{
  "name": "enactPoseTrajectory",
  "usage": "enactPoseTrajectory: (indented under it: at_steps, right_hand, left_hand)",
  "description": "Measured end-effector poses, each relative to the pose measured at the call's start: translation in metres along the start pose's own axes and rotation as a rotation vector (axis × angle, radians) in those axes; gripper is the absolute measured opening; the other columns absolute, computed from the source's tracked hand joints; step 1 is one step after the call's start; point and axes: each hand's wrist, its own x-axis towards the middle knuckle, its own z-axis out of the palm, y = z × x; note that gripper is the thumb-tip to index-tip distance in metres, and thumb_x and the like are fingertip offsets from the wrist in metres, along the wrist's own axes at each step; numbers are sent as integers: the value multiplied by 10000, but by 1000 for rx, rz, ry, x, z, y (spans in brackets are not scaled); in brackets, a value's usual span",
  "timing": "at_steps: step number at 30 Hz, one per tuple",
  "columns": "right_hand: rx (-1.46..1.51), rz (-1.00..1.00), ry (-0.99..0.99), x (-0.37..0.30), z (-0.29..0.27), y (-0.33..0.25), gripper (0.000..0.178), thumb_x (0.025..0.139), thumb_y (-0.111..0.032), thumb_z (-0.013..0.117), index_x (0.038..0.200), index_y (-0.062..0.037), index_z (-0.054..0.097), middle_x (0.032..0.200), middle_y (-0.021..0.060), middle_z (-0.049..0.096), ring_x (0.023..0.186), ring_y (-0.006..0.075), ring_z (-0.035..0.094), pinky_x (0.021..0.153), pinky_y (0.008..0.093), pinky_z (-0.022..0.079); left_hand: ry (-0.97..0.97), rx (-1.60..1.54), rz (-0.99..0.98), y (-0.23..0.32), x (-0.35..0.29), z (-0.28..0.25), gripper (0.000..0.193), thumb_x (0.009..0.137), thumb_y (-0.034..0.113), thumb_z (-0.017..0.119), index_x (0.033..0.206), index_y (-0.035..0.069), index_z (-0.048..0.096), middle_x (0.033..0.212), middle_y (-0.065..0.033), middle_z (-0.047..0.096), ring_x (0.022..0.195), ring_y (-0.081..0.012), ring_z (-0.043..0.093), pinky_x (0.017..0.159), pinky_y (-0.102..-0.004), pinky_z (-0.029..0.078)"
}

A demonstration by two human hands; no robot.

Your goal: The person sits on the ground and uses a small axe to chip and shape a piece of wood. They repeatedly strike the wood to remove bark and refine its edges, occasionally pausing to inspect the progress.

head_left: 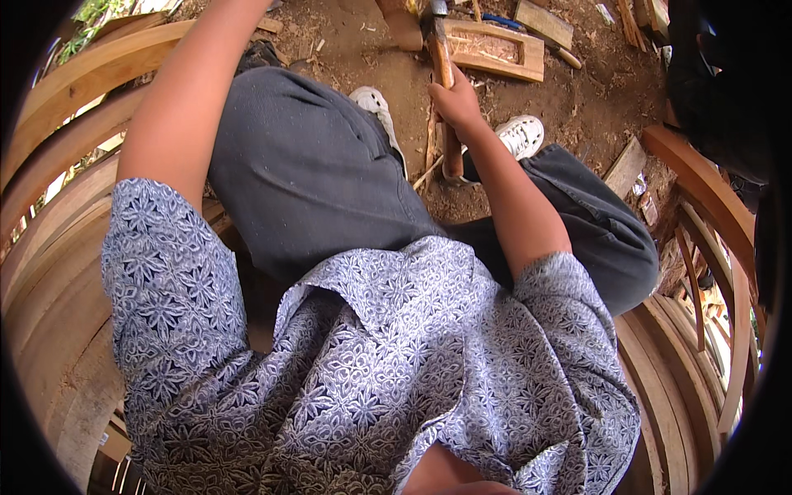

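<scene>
My right hand [456, 101] is wrapped round the wooden handle of a hammer [442, 54]. Its dark metal head is at the top edge of the view, and the handle's lower end reaches down between my white shoes. My left arm [202, 91] stretches up and out past the top edge, so that hand is hidden. Close to the hammer head stands a brown, wood-like piece [403, 25], cut off by the edge. Right of the hammer lies a wooden piece with a rectangular recess [495, 51], with wood chips in it.
Beyond the recessed piece are a thin blue tool [502, 21], a flat board [544, 25] and a short wooden handle [569, 58]. Curved timbers [82, 82] stack up at the left, with more [701, 177] at the right. Shavings litter the dirt ground [338, 49]. A dark shape fills the right rim.
</scene>
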Motion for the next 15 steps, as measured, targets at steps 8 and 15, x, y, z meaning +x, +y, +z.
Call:
enactPoseTrajectory:
  at_steps: [8,15]
  right_hand:
    - [1094,341,-491,22,-44,-7,122,906,-78,607,974,-58,507,733,33,543,573,137,524,525,305,486]
    - [253,-235,30,-10,-27,-82,164,895,-63,612,1047,-59,549,712,40,578,567,129,565,509,302,492]
  left_hand:
    - [-13,-41,-42,-14,7,-3,535,985,375,688,1312,-26,554,1284,-220,652,1222,-294,620,1023,-393,483]
    - [23,-85,16,-24,3,-1,506,1000,344,680,1325,-24,556,1293,-214,654,1231,-296,616,1037,-390,473]
